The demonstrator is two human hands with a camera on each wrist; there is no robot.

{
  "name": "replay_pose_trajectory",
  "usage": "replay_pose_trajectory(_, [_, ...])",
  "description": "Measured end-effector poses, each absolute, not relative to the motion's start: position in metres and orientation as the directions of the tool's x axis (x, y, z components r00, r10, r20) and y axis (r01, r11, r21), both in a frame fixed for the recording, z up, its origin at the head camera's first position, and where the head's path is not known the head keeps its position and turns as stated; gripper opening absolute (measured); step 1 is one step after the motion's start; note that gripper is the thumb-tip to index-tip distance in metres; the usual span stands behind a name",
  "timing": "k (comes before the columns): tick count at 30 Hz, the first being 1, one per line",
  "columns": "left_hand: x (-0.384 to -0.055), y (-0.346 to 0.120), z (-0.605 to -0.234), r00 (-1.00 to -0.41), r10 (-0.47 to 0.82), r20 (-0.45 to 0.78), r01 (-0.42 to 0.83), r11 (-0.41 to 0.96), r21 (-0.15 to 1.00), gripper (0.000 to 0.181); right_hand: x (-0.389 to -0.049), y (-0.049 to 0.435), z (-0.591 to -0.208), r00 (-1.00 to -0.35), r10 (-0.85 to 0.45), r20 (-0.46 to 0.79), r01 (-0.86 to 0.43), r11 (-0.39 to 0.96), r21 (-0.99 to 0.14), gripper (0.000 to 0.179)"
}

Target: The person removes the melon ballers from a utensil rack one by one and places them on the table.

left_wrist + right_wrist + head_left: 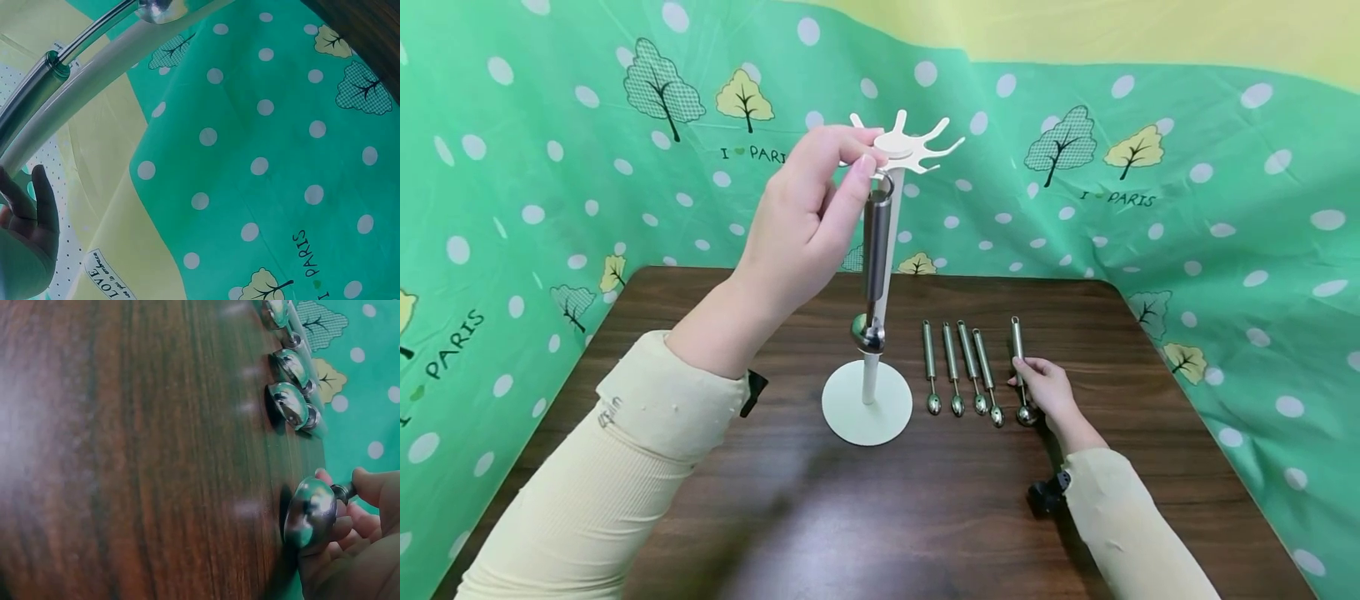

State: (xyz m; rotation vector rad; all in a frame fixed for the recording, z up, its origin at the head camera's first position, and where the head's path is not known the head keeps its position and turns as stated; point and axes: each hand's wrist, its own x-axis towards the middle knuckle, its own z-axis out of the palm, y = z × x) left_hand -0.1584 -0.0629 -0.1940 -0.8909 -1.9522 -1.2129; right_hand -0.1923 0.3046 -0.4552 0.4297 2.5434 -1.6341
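My left hand [808, 212] is raised at the top of a white rack [892, 148] with several prongs round its hub. Its thumb and fingers pinch the ring end of a metal melon baller [874, 250], right at the prongs. This baller hangs bowl down in front of the rack's pole; in the left wrist view its handle [31, 94] runs along the pole. Low at the right, my right hand [1048, 390] grips a second melon baller [1017, 337] by its handle. In the right wrist view the bowl [310, 512] is close over the table.
Several more melon ballers [929, 350] lie side by side between the rack and my right hand, bowls toward me. The rack's round base [865, 427] stands on the dark wooden table [850, 525]. A green dotted cloth [1037, 225] hangs behind and at the sides.
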Motion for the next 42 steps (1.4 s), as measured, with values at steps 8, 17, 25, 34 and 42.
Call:
replay_pose_trajectory(8, [-0.158, -0.062, -0.194, -0.546, 0.19, 0.816, 0.816, 0.34, 0.467, 0.021, -0.196, 0.301, -0.457, -0.946, 0.232, -0.227, 0.316, 0.499, -0.807, 0.053])
replay_pose_trajectory(17, [-0.157, -0.062, -0.196, -0.582, 0.179, 0.793, 0.792, 0.348, 0.502, 0.021, -0.196, 0.296, -0.463, -0.946, 0.268, -0.182, 0.314, 0.623, -0.716, 0.051])
replay_pose_trajectory(25, [-0.16, -0.062, -0.197, -0.539, 0.179, 0.823, 0.82, 0.333, 0.465, 0.021, -0.196, 0.294, -0.463, -0.953, 0.281, -0.112, 0.282, 0.694, -0.663, 0.045])
replay_pose_trajectory(34, [-0.16, -0.061, -0.197, -0.536, 0.177, 0.825, 0.82, 0.339, 0.46, 0.022, -0.196, 0.292, -0.462, -0.946, 0.305, -0.112, 0.295, 0.665, -0.686, 0.043])
replay_pose_trajectory(42, [-0.161, -0.061, -0.197, -0.531, 0.178, 0.829, 0.823, 0.34, 0.454, 0.022, -0.195, 0.294, -0.461, -0.934, 0.309, -0.177, 0.317, 0.491, -0.811, 0.043])
